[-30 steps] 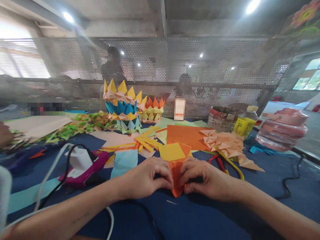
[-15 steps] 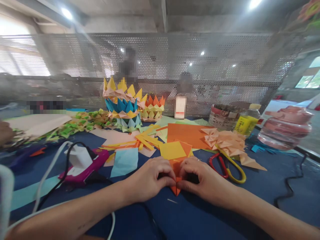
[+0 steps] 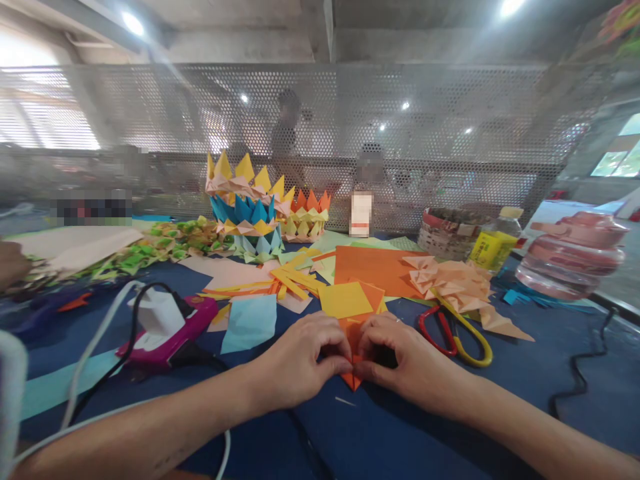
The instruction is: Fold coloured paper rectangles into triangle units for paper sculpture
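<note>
A small folded piece of orange paper (image 3: 354, 381) lies on the dark blue table, its pointed end toward me. My left hand (image 3: 315, 357) pinches its left side between thumb and fingers. From the other side my right hand (image 3: 393, 350) pinches it too, and both thumbs nearly meet at the middle crease. Part of the paper is hidden under my fingers. Just beyond my hands lie yellow paper squares (image 3: 345, 300) on orange ones. Scissors (image 3: 473, 340) with one red and one yellow handle rest to the right of my right hand.
Folded-paper crowns (image 3: 245, 213) stand at the back. A magenta power strip (image 3: 195, 320) with cables sits left, beside a light blue paper square (image 3: 250, 323). Rightward are peach folded pieces (image 3: 455, 287), a yellow-labelled bottle (image 3: 495, 243) and a pink water jug (image 3: 570, 257). Another person's hand (image 3: 13, 267) shows far left.
My hands and the orange paper stay nearly still, with the same pinch. Behind the perforated screen, a blurred figure has shifted right.
</note>
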`<act>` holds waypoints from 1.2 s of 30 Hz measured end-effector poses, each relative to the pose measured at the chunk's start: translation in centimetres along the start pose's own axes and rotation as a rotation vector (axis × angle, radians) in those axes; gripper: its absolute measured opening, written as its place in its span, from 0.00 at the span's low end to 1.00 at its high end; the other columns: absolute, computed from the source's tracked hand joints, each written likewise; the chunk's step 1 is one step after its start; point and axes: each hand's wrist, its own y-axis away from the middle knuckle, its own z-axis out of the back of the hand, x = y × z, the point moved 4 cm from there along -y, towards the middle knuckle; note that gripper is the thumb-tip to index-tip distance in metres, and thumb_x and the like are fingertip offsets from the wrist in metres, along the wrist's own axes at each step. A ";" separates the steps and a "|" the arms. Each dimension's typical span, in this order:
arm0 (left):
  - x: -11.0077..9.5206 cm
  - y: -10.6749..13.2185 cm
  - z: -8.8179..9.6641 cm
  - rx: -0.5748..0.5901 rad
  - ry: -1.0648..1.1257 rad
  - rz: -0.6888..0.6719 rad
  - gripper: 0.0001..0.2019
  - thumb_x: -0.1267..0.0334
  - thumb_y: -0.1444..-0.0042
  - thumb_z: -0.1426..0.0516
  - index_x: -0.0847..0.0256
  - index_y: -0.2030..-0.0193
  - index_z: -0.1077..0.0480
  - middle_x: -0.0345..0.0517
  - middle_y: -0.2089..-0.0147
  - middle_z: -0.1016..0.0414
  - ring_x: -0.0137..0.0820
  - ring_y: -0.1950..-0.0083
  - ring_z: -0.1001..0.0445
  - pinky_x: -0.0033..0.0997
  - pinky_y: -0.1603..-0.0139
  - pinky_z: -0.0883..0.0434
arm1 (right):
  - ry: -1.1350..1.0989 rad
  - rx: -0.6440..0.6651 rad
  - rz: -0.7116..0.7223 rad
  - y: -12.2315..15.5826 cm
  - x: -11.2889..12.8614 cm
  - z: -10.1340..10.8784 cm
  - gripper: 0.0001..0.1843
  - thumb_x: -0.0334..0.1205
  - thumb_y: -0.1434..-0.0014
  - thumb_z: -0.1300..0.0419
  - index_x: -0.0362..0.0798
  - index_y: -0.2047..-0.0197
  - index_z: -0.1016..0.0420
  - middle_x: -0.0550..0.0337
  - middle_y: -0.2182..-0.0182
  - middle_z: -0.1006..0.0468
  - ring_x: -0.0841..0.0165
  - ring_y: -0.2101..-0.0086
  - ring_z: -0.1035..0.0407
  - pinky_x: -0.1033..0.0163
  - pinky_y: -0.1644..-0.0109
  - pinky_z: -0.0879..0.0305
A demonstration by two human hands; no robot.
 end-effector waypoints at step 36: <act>-3.2 3.3 -0.9 0.098 -0.500 -0.289 0.08 0.71 0.42 0.51 0.61 0.61 0.31 0.43 0.68 0.29 0.33 0.72 0.29 0.34 0.74 0.38 | 0.011 -0.052 -0.109 -0.4 -0.3 0.3 0.13 0.43 0.49 0.31 0.48 0.70 0.31 0.62 0.68 0.26 0.66 0.65 0.35 0.61 0.59 0.40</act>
